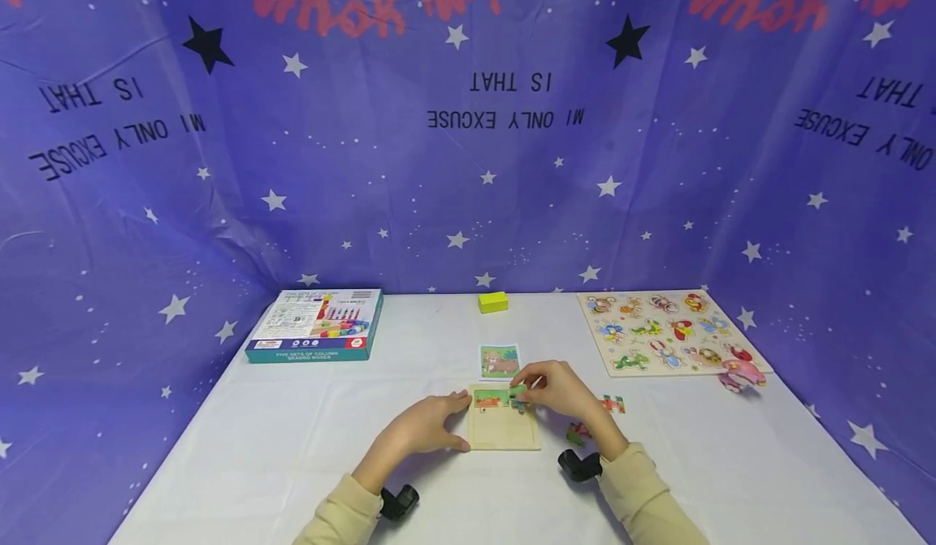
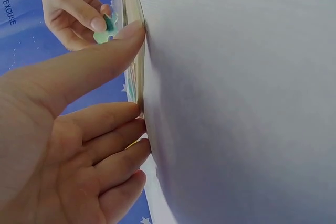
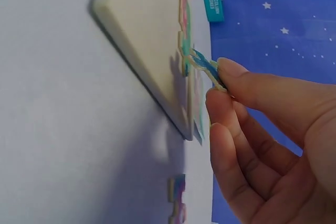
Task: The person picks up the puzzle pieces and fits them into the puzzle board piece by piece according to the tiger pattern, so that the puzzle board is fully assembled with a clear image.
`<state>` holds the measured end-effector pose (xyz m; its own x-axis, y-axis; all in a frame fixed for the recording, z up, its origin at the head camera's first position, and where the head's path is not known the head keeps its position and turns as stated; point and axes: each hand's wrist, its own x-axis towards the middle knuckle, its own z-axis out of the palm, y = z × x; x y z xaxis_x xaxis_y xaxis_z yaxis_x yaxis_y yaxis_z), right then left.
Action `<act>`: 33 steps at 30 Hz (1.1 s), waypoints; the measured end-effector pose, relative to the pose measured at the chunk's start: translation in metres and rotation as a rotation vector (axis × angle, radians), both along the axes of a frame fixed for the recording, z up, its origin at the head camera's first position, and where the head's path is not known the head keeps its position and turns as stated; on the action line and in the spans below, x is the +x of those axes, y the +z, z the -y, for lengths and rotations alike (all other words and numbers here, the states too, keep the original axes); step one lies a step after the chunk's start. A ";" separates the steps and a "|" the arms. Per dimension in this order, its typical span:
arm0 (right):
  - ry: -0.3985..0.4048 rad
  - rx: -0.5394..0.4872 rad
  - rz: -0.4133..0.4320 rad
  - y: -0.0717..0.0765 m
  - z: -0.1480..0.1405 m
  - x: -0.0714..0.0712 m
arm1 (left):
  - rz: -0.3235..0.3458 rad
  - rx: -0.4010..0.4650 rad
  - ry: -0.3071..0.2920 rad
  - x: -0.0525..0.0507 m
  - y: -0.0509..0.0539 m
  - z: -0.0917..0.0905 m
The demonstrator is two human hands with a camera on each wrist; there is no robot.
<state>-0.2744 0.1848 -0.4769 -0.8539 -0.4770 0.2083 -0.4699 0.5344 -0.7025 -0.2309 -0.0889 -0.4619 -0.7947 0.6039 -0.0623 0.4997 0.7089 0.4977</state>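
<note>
A shallow wooden puzzle tray (image 1: 504, 435) lies on the white table. In its upper left part sits a green and orange puzzle piece (image 1: 490, 400). My left hand (image 1: 426, 425) touches the tray's left edge, thumb and fingers extended in the left wrist view. Thumb and index finger of my right hand (image 1: 559, 388) pinch another puzzle piece (image 3: 207, 68) over the tray's upper right corner, tilted in the right wrist view and close to the placed piece. A picture card (image 1: 500, 361) lies just behind the tray.
Loose puzzle pieces (image 1: 613, 404) lie to the right, one (image 1: 578, 434) partly behind my right forearm. A yellow block (image 1: 493, 302) stands at the back. A boxed toy set (image 1: 314, 326) lies back left, an insect puzzle board (image 1: 658, 334) back right with a pink toy (image 1: 742, 374) at its corner.
</note>
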 end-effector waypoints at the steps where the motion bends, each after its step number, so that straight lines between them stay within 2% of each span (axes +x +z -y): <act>1: -0.003 -0.003 0.006 -0.001 0.001 0.000 | 0.002 0.000 0.002 0.000 0.000 0.000; 7: -0.023 -0.008 0.003 -0.007 0.005 -0.001 | -0.005 -0.008 0.011 0.000 -0.002 0.001; 16: -0.084 0.038 0.014 -0.012 0.006 -0.002 | -0.013 -0.008 0.006 -0.001 -0.005 0.000; 33: -0.068 0.084 -0.013 -0.013 0.005 -0.002 | -0.018 0.000 0.008 -0.001 -0.007 0.000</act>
